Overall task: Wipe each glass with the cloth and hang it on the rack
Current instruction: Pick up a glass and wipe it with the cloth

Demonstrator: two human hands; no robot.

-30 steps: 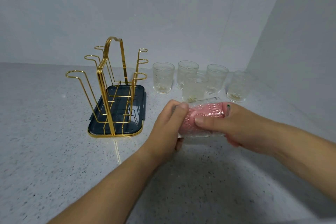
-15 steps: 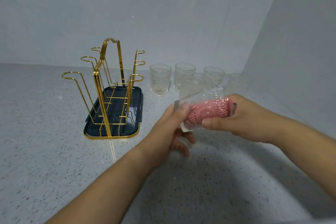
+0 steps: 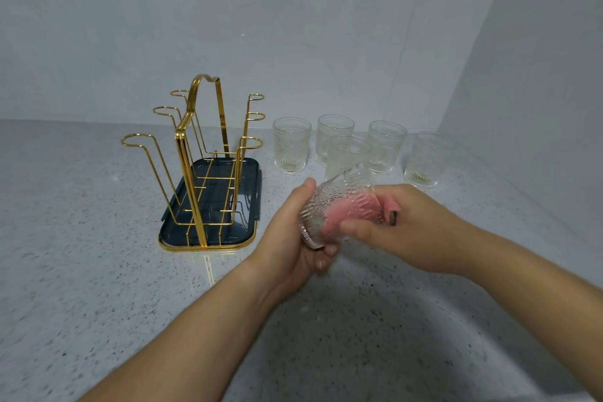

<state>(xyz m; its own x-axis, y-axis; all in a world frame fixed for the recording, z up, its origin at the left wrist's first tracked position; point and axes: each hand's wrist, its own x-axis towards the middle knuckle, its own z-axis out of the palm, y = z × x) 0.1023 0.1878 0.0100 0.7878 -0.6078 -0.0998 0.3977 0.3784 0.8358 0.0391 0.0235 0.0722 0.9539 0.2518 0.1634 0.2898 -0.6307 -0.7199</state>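
The speckled bench (image 3: pixel 81 271) carries a gold wire rack (image 3: pixel 208 173) on a dark tray (image 3: pixel 243 206). Its hooks are all free, so I judge no glass is hung yet. Five glasses (image 3: pixel 291 145) wait upright beside it, near the wall. The left hand (image 3: pixel 290 238) grips one glass (image 3: pixel 329 206) by its base, tilted above the bench, so that the right hand (image 3: pixel 417 232), fingers curled, can press the pink cloth (image 3: pixel 342 215) inside it.

Cool, even light fills the scene, fairly bright. A broad soft shadow lies on the countertop (image 3: pixel 375 336) under the forearms. The gold rack (image 3: pixel 186 173) glints. The held glass (image 3: pixel 329 202) is blurred, and wide-angle bending curves the frame edges
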